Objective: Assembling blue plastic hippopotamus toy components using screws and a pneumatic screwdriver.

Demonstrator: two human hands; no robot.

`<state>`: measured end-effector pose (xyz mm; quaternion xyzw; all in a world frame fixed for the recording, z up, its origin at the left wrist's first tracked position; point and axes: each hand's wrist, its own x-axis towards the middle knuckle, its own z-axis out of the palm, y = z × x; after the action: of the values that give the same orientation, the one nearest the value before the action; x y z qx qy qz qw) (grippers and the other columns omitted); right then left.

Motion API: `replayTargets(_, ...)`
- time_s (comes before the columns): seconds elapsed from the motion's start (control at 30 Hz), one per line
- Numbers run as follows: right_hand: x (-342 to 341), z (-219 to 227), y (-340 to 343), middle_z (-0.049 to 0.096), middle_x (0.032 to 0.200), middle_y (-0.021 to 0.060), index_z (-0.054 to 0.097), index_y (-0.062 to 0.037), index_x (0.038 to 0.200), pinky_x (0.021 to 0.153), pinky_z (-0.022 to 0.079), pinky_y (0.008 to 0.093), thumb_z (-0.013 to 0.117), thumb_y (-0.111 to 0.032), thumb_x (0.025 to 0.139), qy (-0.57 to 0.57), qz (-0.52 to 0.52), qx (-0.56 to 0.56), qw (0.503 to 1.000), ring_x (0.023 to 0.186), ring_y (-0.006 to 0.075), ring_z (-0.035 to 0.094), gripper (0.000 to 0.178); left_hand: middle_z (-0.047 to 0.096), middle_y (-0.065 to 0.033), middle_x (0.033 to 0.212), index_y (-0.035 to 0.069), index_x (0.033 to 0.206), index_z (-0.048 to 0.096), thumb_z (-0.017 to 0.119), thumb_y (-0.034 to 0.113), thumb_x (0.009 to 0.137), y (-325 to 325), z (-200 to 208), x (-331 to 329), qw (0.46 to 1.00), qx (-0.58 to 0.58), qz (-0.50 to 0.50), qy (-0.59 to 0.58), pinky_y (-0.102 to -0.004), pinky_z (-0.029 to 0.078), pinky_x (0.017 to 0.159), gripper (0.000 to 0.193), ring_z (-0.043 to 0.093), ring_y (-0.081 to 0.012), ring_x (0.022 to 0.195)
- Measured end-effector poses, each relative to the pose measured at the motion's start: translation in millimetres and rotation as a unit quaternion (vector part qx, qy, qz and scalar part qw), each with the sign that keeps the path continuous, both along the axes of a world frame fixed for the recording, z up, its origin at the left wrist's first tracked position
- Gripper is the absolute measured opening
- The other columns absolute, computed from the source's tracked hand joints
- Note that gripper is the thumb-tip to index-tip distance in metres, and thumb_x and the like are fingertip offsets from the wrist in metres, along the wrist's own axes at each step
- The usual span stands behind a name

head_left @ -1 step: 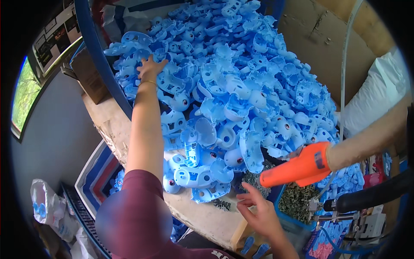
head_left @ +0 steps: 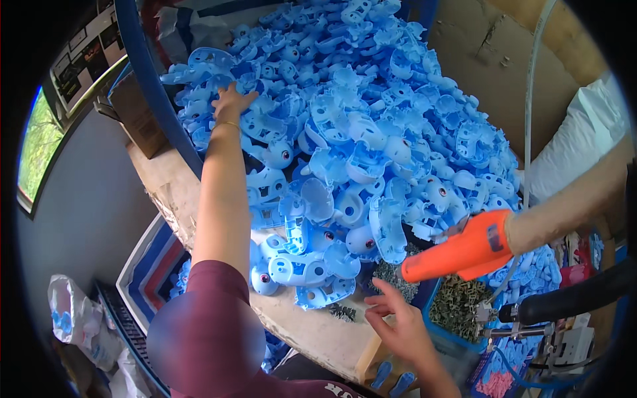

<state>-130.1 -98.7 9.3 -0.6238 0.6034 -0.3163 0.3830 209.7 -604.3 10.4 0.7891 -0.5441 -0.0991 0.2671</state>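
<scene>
My left hand (head_left: 233, 105) is stretched far forward onto a big heap of light blue plastic toy shells (head_left: 371, 136), fingers spread and touching pieces at the heap's left side. Many shells are curved halves with cut-out holes; some are heads with painted eyes. Near the front edge, my right hand (head_left: 401, 326) hovers with fingers apart and nothing visible in it. Just beyond it a bright orange tool (head_left: 458, 249) on a tan, arm-like shaft (head_left: 570, 196) slants in from the right. Its tip is over small grey metal parts (head_left: 397, 282).
A blue-rimmed bin (head_left: 458, 302) of dark small parts sits right of my right hand, beside a metal fixture (head_left: 494, 318) with a black hose (head_left: 577, 295). A purple basket (head_left: 481, 375) holds blue and pink pieces. A blue frame post (head_left: 156, 99) borders the heap's left.
</scene>
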Motion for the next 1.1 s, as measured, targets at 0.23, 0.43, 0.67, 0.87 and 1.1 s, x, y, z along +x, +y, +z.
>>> replayTargets(0.23, 13, 15, 9, 0.074, 0.105, 0.0141, 0.054, -0.0049, 0.136, 0.079, 0.058, 0.0315, 0.070, -0.007, 0.090, 0.004, 0.027, -0.010, 1.000, 0.087, 0.0202, 0.075, 0.049, 0.035, -0.0152, 0.159, 0.019, 0.151, 0.047, 0.075, 0.060, 0.075, 55, 29, -68, 0.998, 0.006, -0.037, -0.042, -0.0531, 0.037, 0.113, 0.090, 0.035, -0.0447, 0.143)
replayTargets(0.43, 20, 24, 39, 0.075, 0.102, 0.0141, 0.055, -0.0051, 0.136, 0.078, 0.058, 0.0302, 0.071, -0.004, 0.089, 0.011, 0.052, -0.038, 0.998, 0.086, 0.0187, 0.075, 0.049, 0.052, -0.0238, 0.146, 0.002, 0.142, 0.055, 0.065, 0.068, 0.078, 97, 53, -119, 0.971, -0.041, -0.223, 0.083, -0.0464, 0.040, 0.112, 0.093, 0.050, -0.0376, 0.136)
replayTargets(0.67, 26, 36, 91, 0.075, 0.101, 0.0122, 0.063, -0.0032, 0.128, 0.077, 0.058, 0.0302, 0.070, -0.003, 0.090, 0.000, 0.041, -0.032, 0.999, 0.088, 0.0183, 0.074, 0.039, 0.059, -0.0239, 0.137, 0.001, 0.138, 0.058, 0.062, 0.082, 0.075, 206, 83, -123, 0.931, -0.093, -0.349, 0.053, -0.0446, 0.046, 0.105, 0.103, 0.057, -0.0380, 0.128)
replayTargets(0.87, 29, 34, 133, 0.075, 0.099, 0.0122, 0.068, 0.0000, 0.118, 0.079, 0.057, 0.0302, 0.070, -0.003, 0.090, -0.027, 0.046, -0.079, 0.995, 0.090, 0.0180, 0.073, 0.028, 0.068, -0.0139, 0.115, 0.007, 0.139, 0.057, 0.049, 0.077, 0.091, 292, 75, -92, 0.878, -0.139, -0.338, 0.309, -0.0352, 0.053, 0.083, 0.086, 0.066, -0.0221, 0.101)
replayTargets(1.1, 23, 26, 164, 0.075, 0.099, 0.0106, 0.067, 0.0013, 0.119, 0.082, 0.057, 0.0287, 0.068, -0.001, 0.091, -0.094, 0.025, -0.086, 0.992, 0.091, 0.0170, 0.073, 0.029, 0.059, -0.0175, 0.132, 0.010, 0.142, 0.045, 0.036, 0.082, 0.091, 430, 33, -70, 0.637, 0.063, -0.344, 0.687, -0.0384, 0.056, 0.077, 0.089, 0.067, -0.0328, 0.109)
